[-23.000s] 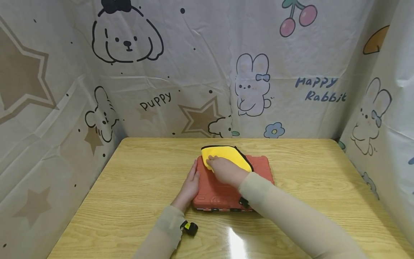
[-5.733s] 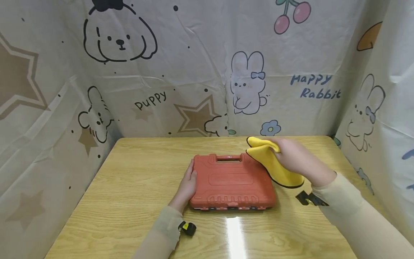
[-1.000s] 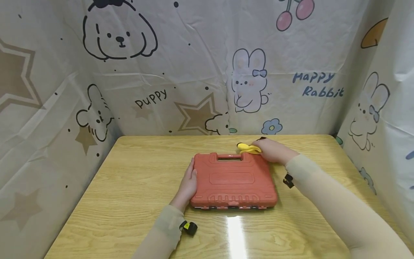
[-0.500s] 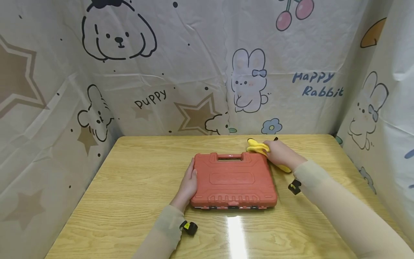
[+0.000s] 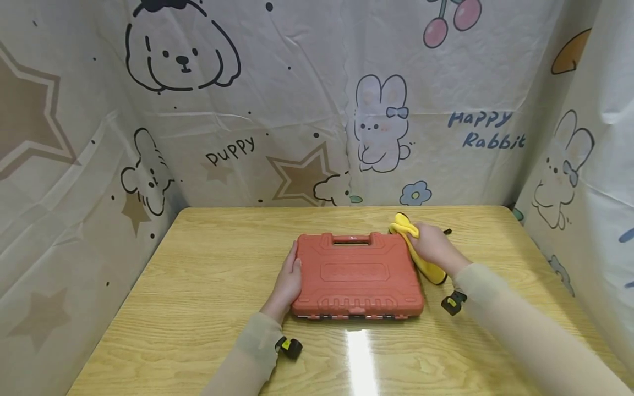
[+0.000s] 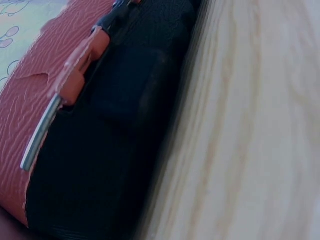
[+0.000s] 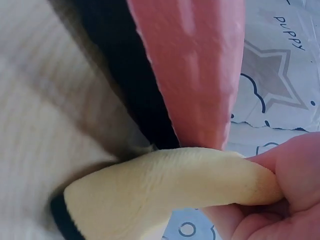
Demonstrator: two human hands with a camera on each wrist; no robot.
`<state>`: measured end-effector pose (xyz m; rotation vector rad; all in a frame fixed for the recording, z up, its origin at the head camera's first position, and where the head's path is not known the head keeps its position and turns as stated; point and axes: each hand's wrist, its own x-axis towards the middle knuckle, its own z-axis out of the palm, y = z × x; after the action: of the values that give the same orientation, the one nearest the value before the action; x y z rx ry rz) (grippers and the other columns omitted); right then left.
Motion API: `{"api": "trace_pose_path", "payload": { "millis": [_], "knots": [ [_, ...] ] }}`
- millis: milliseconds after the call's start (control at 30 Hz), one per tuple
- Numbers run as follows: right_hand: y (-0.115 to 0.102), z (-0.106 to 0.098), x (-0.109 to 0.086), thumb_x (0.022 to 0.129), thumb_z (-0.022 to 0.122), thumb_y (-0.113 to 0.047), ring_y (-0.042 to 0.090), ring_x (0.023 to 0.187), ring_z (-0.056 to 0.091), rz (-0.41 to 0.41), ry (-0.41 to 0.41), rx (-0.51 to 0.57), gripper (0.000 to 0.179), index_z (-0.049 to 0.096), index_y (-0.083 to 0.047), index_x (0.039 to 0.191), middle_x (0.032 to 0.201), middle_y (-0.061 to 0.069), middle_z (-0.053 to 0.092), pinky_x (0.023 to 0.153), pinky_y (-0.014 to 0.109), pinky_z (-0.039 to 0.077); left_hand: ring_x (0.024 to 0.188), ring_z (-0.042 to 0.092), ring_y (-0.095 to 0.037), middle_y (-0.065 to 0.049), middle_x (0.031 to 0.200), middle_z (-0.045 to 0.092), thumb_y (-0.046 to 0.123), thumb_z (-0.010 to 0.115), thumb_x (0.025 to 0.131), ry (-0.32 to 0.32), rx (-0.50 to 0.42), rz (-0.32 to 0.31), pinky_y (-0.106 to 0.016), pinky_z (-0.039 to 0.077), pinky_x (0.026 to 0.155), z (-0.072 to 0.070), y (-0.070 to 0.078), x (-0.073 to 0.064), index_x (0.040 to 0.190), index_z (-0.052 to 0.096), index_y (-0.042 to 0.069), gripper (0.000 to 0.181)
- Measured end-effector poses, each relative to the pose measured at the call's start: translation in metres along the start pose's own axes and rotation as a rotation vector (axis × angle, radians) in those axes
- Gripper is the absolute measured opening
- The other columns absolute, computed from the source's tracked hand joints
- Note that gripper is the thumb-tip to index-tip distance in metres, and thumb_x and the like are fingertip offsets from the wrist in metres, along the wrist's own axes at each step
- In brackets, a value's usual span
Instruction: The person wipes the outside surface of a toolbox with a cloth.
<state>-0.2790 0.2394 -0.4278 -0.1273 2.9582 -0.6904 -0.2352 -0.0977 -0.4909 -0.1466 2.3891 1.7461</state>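
Curtain backs table; red case separates left grip, straight-fingered against it, from right grip, pinching yellow cloth.

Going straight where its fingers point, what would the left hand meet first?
Probably the printed backdrop behind the table, though depth is unclear; the left hand lies against the red case, pointing beyond it.

Pale printed sheeting encloses the left, back and right of the head view, creased at left. A black-outlined puppy is drawn at upper left, pink cherries at upper right, a bow-wearing rabbit right of centre. A yellowish wood-grain tabletop spans the lower half; white glare shines near bottom centre.
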Motion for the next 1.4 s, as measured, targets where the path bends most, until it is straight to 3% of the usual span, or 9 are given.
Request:
{"api": "trace_pose_path", "payload": {
  "millis": [133, 333, 667, 1033, 1400],
  "knots": [
    [0.001, 0.003, -0.008, 0.108, 0.048, -0.019, 0.024, 0.071, 0.058, 0.028, 0.007, 0.048, 0.033, 0.061, 0.011, 0.115, 0.090, 0.022, 0.065, 0.060, 0.033, 0.050, 0.160, 0.008, -0.036, -0.011, 0.174, 0.011, 0.022, 0.025, 0.114, 0.004, -0.001, -0.007, -0.058, 0.010, 0.129, 0.001, 0.001, 0.000, 0.168, 0.010, 0.022, 0.056],
    [0.004, 0.008, -0.021, 0.109, 0.047, -0.022, 0.020, 0.066, 0.055, 0.054, 0.006, 0.094, 0.032, 0.060, 0.007, 0.108, 0.077, 0.011, 0.055, 0.056, 0.030, 0.048, 0.160, 0.009, -0.036, -0.011, 0.174, 0.012, 0.022, 0.026, 0.114, 0.010, -0.002, -0.004, -0.058, 0.011, 0.129, 0.001, 0.001, 0.000, 0.168, 0.011, 0.021, 0.056],
    [0.005, 0.014, -0.048, 0.109, 0.048, -0.023, 0.018, 0.064, 0.054, 0.041, 0.012, 0.092, 0.035, 0.059, 0.010, 0.113, 0.075, 0.009, 0.054, 0.054, 0.029, 0.046, 0.160, 0.008, -0.036, -0.012, 0.174, 0.011, 0.021, 0.025, 0.114, 0.000, -0.006, -0.007, -0.059, 0.010, 0.129, 0.001, 0.002, 0.000, 0.168, 0.010, 0.021, 0.056],
    [0.005, 0.020, -0.084, 0.108, 0.051, -0.021, 0.015, 0.059, 0.050, 0.006, 0.015, 0.118, 0.028, 0.058, 0.004, 0.102, 0.070, 0.005, 0.048, 0.050, 0.028, 0.044, 0.161, 0.007, -0.035, -0.010, 0.174, 0.011, 0.023, 0.025, 0.114, 0.003, -0.014, -0.009, -0.058, 0.010, 0.129, 0.001, -0.001, 0.001, 0.168, 0.009, 0.023, 0.056],
    [0.006, 0.026, -0.110, 0.107, 0.055, -0.021, 0.015, 0.064, 0.049, 0.003, 0.041, 0.119, 0.027, 0.061, 0.006, 0.109, 0.073, 0.004, 0.051, 0.053, 0.029, 0.042, 0.161, 0.006, -0.033, -0.009, 0.175, 0.010, 0.023, 0.024, 0.115, -0.002, -0.012, 0.003, -0.057, 0.009, 0.129, 0.001, 0.000, 0.001, 0.168, 0.009, 0.022, 0.056]
  ]
}}
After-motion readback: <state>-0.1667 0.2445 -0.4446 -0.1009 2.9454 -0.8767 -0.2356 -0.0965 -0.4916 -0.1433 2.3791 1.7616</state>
